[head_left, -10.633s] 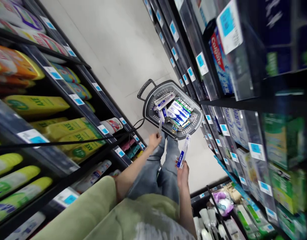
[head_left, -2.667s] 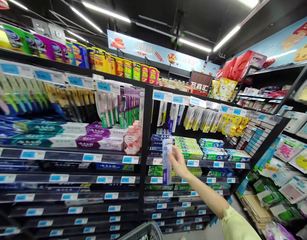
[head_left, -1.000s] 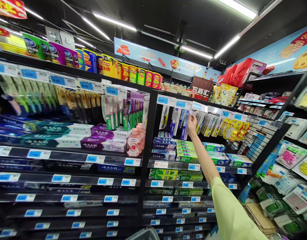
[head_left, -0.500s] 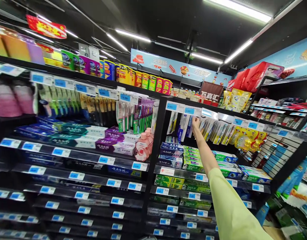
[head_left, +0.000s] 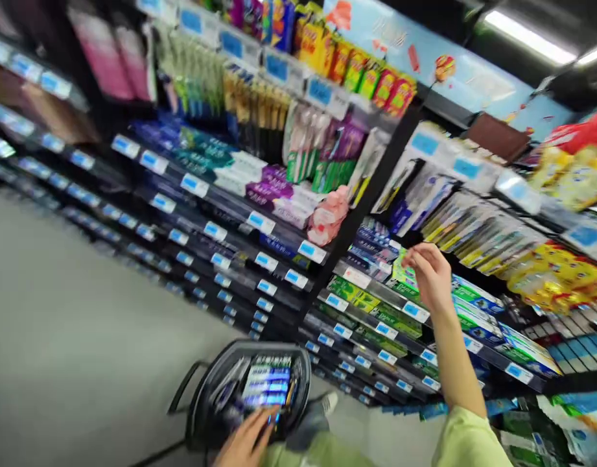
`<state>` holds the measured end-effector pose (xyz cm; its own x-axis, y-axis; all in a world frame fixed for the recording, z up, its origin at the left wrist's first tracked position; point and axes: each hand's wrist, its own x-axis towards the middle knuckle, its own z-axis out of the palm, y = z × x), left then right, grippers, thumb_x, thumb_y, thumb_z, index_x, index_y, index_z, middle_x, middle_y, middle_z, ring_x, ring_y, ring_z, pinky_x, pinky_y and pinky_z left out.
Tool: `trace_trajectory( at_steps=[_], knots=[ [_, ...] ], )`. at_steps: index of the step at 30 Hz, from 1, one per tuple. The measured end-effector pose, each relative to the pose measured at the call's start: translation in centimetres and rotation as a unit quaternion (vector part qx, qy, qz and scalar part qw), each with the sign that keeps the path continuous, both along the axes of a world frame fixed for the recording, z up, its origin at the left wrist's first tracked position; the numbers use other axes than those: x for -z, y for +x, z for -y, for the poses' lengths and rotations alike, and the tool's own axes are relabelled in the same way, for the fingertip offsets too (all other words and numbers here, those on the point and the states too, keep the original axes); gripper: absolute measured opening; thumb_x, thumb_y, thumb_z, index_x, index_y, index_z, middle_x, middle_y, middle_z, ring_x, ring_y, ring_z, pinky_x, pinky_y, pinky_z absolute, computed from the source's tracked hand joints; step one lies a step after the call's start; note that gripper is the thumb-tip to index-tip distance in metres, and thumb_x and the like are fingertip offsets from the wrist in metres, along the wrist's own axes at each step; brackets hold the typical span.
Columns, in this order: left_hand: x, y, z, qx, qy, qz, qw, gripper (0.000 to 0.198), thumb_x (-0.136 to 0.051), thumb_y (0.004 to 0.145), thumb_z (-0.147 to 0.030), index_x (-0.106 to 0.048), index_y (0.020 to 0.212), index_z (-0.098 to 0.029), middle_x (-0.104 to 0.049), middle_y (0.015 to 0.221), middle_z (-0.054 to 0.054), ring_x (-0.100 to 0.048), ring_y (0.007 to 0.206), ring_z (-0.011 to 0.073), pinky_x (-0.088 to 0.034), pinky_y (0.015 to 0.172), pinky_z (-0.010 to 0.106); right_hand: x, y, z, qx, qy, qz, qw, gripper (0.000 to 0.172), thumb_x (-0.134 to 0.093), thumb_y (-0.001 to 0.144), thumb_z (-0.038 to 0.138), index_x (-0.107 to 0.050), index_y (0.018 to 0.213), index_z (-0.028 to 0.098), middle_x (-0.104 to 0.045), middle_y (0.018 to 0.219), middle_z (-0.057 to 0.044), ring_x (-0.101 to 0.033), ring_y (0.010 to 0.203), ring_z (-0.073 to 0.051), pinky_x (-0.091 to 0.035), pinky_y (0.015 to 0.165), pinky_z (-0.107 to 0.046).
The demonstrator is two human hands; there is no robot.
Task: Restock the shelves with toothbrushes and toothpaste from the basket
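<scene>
My right hand (head_left: pixel 430 272) is raised in front of the shelf, near green toothpaste boxes (head_left: pixel 403 275). Its fingers are loosely bent, and I see nothing in them. Packaged toothbrushes (head_left: pixel 483 230) hang on hooks above and to its right; blue-and-white ones (head_left: pixel 422 194) hang above it. Low at the bottom, my left hand (head_left: pixel 249 438) stretches its fingers over the near side of a dark shopping basket (head_left: pixel 305 376). Several packaged items (head_left: pixel 266 383) with shiny blue-white faces lie inside, blurred. Whether the left fingertips touch them is unclear.
A black divider (head_left: pixel 359 224) separates the shelf bays. Pink bottles (head_left: pixel 328 214) and purple toothpaste boxes (head_left: pixel 273 191) stand on the left bay. Price labels (head_left: pixel 262 222) line the shelf edges. Grey floor (head_left: pixel 108 311) lies left of the basket, and a shoe (head_left: pixel 329 403) shows beside it.
The view has tilted and swung downward, bringing the basket and my left hand into sight. My right hand has come down off the hanging toothbrushes to the level of the toothpaste boxes.
</scene>
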<state>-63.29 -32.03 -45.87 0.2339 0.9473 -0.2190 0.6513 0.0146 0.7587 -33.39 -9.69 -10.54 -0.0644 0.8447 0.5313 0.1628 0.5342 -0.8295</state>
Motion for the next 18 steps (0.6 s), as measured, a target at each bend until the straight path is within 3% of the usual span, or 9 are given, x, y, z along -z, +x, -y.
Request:
trace_trajectory(
  at_steps=[1, 3, 5, 7, 8, 9, 12, 15, 18],
  knots=[
    [0.5, 0.0, 0.3, 0.011, 0.009, -0.018, 1.0, 0.045, -0.048, 0.095, -0.029, -0.067, 0.134, -0.041, -0.073, 0.136, 0.001, -0.066, 0.129, 0.0293, -0.055, 0.11, 0.047, 0.4, -0.6, 2.5, -0.069, -0.036, 0.063, 0.995, 0.013, -0.072, 0.092, 0.038, -0.071, 0.101, 0.028, -0.072, 0.083, -0.004, -0.069, 0.076, -0.021, -0.058, 0.076, -0.038],
    [1.3, -0.1, 0.9, 0.041, 0.017, -0.05, 0.998, 0.046, -0.04, 0.099, -0.022, -0.066, 0.136, -0.028, -0.068, 0.142, 0.008, -0.064, 0.132, 0.0275, -0.05, 0.115, 0.046, 2.0, -1.8, 6.1, -0.225, -0.112, 0.187, 0.95, 0.021, -0.069, 0.095, 0.045, -0.075, 0.105, 0.028, -0.076, 0.088, -0.009, -0.072, 0.081, -0.024, -0.059, 0.079, -0.041],
    [1.9, -0.2, 1.3, 0.084, -0.003, -0.084, 0.993, 0.044, -0.042, 0.097, -0.017, -0.067, 0.134, -0.021, -0.069, 0.139, 0.014, -0.064, 0.128, 0.0305, -0.05, 0.112, 0.049, 5.7, -3.4, 7.8, -0.39, -0.188, 0.287, 0.854, 0.028, -0.069, 0.095, 0.048, -0.076, 0.114, 0.029, -0.078, 0.098, -0.01, -0.074, 0.089, -0.024, -0.06, 0.084, -0.041],
    [2.2, 0.0, 1.5, 0.104, -0.023, -0.111, 0.988, 0.041, -0.045, 0.096, -0.014, -0.068, 0.129, -0.016, -0.072, 0.129, 0.018, -0.066, 0.122, 0.0328, -0.051, 0.108, 0.05, 11.6, -5.8, 8.9, -0.48, -0.252, 0.357, 0.761, 0.028, -0.069, 0.095, 0.044, -0.075, 0.121, 0.033, -0.079, 0.104, -0.007, -0.075, 0.093, -0.023, -0.06, 0.085, -0.039],
    [2.3, 0.2, 1.6, 0.103, -0.035, -0.118, 0.987, 0.039, -0.046, 0.095, -0.013, -0.068, 0.128, -0.014, -0.072, 0.126, 0.02, -0.066, 0.121, 0.0338, -0.052, 0.105, 0.049, 15.0, -7.0, 9.5, -0.466, -0.266, 0.375, 0.756, 0.025, -0.066, 0.097, 0.041, -0.074, 0.12, 0.035, -0.08, 0.1, -0.005, -0.075, 0.089, -0.023, -0.061, 0.082, -0.038],
    [2.4, 0.4, 1.8, 0.104, -0.045, -0.121, 0.986, 0.037, -0.048, 0.094, -0.014, -0.068, 0.126, -0.013, -0.072, 0.124, 0.021, -0.066, 0.12, 0.0349, -0.052, 0.103, 0.049, 18.4, -8.2, 10.2, -0.398, -0.261, 0.385, 0.791, 0.022, -0.061, 0.099, 0.038, -0.076, 0.115, 0.036, -0.08, 0.093, -0.003, -0.075, 0.086, -0.024, -0.061, 0.081, -0.04],
    [3.2, 0.9, 2.8, 0.074, -0.066, -0.113, 0.989, 0.035, -0.052, 0.095, -0.018, -0.066, 0.126, -0.013, -0.07, 0.122, 0.021, -0.065, 0.118, 0.0364, -0.052, 0.099, 0.048, 27.8, -10.8, 12.6, -0.362, -0.256, 0.392, 0.806, 0.019, -0.064, 0.095, 0.031, -0.078, 0.109, 0.031, -0.078, 0.11, -0.011, -0.071, 0.108, -0.031, -0.055, 0.099, -0.051],
    [4.7, 1.1, 4.0, 0.028, -0.087, -0.106, 0.99, 0.036, -0.051, 0.097, -0.02, -0.063, 0.13, -0.015, -0.069, 0.123, 0.02, -0.064, 0.116, 0.0341, -0.051, 0.097, 0.045, 35.0, -11.6, 14.7, -0.316, -0.284, 0.342, 0.838, 0.031, -0.049, 0.102, 0.031, -0.07, 0.125, 0.029, -0.075, 0.118, -0.01, -0.07, 0.111, -0.028, -0.055, 0.101, -0.047],
    [6.5, 1.1, 4.9, 0.013, -0.119, -0.125, 0.985, 0.033, -0.05, 0.096, -0.015, -0.064, 0.125, -0.013, -0.068, 0.121, 0.02, -0.061, 0.117, 0.0334, -0.048, 0.097, 0.044, 41.2, -11.7, 15.7, -0.318, -0.285, 0.39, 0.816, 0.03, -0.057, 0.096, 0.026, -0.071, 0.122, 0.026, -0.073, 0.119, -0.011, -0.066, 0.115, -0.03, -0.05, 0.106, -0.048]
  ],
)
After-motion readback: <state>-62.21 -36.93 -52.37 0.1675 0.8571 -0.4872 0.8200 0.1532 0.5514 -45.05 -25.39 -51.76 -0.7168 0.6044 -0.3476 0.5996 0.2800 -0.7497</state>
